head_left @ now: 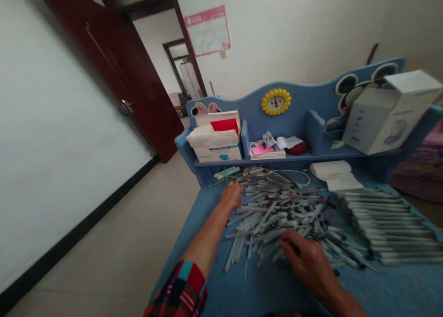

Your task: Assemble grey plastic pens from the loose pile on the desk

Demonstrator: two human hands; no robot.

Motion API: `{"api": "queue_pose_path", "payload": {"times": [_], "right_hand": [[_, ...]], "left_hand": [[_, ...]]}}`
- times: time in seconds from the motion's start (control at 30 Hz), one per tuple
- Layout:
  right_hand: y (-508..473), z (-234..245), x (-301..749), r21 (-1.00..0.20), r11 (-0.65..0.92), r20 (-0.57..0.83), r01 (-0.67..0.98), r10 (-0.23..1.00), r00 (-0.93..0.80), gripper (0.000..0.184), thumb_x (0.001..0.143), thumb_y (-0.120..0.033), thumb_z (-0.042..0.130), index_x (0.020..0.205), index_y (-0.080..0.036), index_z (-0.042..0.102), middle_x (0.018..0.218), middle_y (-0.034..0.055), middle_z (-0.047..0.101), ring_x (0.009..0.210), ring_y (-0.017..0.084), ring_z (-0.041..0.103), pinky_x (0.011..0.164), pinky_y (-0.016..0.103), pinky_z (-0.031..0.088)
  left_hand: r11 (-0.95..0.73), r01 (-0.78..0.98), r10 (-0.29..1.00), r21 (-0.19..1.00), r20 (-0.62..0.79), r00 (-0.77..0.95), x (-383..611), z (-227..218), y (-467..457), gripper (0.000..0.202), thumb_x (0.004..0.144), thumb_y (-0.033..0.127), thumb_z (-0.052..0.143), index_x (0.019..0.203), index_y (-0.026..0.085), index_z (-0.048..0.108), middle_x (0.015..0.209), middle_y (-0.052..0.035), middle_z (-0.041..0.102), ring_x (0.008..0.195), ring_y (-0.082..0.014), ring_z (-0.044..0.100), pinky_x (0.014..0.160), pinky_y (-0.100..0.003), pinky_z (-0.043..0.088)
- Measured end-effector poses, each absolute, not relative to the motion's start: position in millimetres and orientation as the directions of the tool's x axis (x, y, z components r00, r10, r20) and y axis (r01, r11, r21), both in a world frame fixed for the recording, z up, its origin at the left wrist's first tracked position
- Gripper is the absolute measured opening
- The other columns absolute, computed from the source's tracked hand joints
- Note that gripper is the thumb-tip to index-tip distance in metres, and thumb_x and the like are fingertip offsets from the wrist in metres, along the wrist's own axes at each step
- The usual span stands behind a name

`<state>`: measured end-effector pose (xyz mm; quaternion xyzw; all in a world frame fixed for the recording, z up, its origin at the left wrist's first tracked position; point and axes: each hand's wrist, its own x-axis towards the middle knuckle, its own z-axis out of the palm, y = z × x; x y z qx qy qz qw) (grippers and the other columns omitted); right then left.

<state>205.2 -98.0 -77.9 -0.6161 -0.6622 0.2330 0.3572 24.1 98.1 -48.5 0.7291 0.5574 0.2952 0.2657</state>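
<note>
A loose heap of grey-white pen barrels [277,215] covers the middle of a blue desk [238,294]. My left hand [231,196] reaches to the heap's far left edge, fingers curled down onto the pens there; what it grips, if anything, is hidden. My right hand [306,257] rests palm down on the heap's near side, fingers bent among the pens. To the right lies a neat row of pens [387,224] laid side by side.
A blue shelf back [301,109] with a yellow clock [276,101] holds a tissue box [216,141], papers [266,150] and a white carton [384,118]. Folded white cloth [334,171] lies below. A dark red door [131,86] stands open at left.
</note>
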Motion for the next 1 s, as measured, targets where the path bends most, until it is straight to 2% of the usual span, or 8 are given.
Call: {"api": "queue_pose_path", "payload": {"times": [0.2,0.3,0.57,0.7,0.77,0.87,0.93,1.0], "right_hand": [[-103.5,-81.1,201.3,-0.784,0.128,0.150,0.607,0.989,-0.014,0.026,0.088,-0.032,0.036,0.079,-0.022,0.059,0.061,-0.0001,0.062,0.055,0.015,0.060,0.054,0.024,0.038],[-106.7,-81.7,199.2,-0.795,0.121,0.147,0.594,0.989,-0.005,0.026,0.088,-0.031,0.037,0.078,-0.021,0.059,0.062,0.0009,0.063,0.058,0.016,0.061,0.056,0.024,0.039],[-109.5,-79.0,209.7,-0.804,0.116,0.168,0.583,0.985,0.036,0.025,0.088,-0.033,0.037,0.082,-0.021,0.059,0.067,0.0018,0.065,0.060,0.017,0.061,0.056,0.025,0.040],[-102.7,-66.9,218.8,-0.798,0.079,0.211,0.598,0.965,0.155,0.028,0.086,-0.039,0.040,0.094,-0.020,0.059,0.067,0.0030,0.065,0.061,0.018,0.061,0.057,0.025,0.041],[-98.8,-59.4,221.3,-0.801,0.051,0.213,0.597,0.956,0.203,0.031,0.086,-0.043,0.040,0.096,-0.020,0.058,0.064,0.0023,0.064,0.057,0.018,0.059,0.055,0.025,0.040],[-95.9,-53.4,221.6,-0.795,0.048,0.209,0.604,0.958,0.199,0.034,0.087,-0.046,0.037,0.078,-0.020,0.058,0.056,0.0002,0.058,0.050,0.015,0.053,0.051,0.024,0.036],[-96.9,-53.7,220.1,-0.811,0.054,0.192,0.583,0.965,0.178,0.039,0.088,-0.045,0.035,0.064,-0.020,0.052,0.051,-0.0013,0.052,0.048,0.013,0.049,0.049,0.023,0.034],[-100.1,-55.9,217.8,-0.858,0.049,0.144,0.511,0.979,0.147,0.040,0.088,-0.044,0.035,0.059,-0.020,0.047,0.049,-0.0028,0.048,0.046,0.011,0.047,0.047,0.022,0.033]], "left_hand": [[-0.334,0.712,0.940,0.617,0.165,0.298,31.1,-52.2,108.2,0.028,0.058,0.005,0.060,0.039,0.020,0.047,0.060,-0.0090,0.060,0.089,-0.0296,0.055,0.084,-0.035,0.035],[-0.373,0.726,0.926,0.578,0.179,0.333,33.7,-47.6,108.8,0.028,0.060,0.005,0.060,0.040,0.020,0.046,0.061,-0.0087,0.060,0.088,-0.0296,0.056,0.082,-0.035,0.035],[-0.465,0.748,0.874,0.474,0.111,0.473,27.1,-9.1,92.9,0.013,0.061,0.010,0.058,0.056,0.021,0.054,0.069,-0.0054,0.062,0.081,-0.0262,0.056,0.077,-0.032,0.037],[-0.569,0.691,0.790,0.447,0.064,0.609,19.3,11.6,56.1,0.010,0.065,0.012,0.056,0.062,0.022,0.055,0.069,-0.0029,0.059,0.074,-0.0212,0.055,0.071,-0.027,0.038],[-0.639,0.632,0.720,0.439,0.051,0.692,17.0,17.3,31.1,0.008,0.071,0.014,0.052,0.068,0.022,0.055,0.072,-0.0027,0.057,0.073,-0.0193,0.053,0.070,-0.027,0.038],[-0.740,0.540,0.593,0.401,0.011,0.805,15.6,19.5,-5.6,0.010,0.079,0.014,0.045,0.078,0.020,0.053,0.078,-0.0032,0.056,0.075,-0.0174,0.052,0.070,-0.026,0.039],[-0.774,0.524,0.561,0.355,0.000,0.828,14.9,17.6,-25.7,0.012,0.083,0.013,0.040,0.082,0.019,0.050,0.080,-0.0033,0.054,0.077,-0.0167,0.051,0.071,-0.027,0.040],[-0.784,0.530,0.560,0.322,0.001,0.828,12.2,13.3,-39.7,0.012,0.085,0.014,0.038,0.084,0.019,0.049,0.082,-0.0032,0.054,0.078,-0.0163,0.051,0.072,-0.027,0.040]]}}
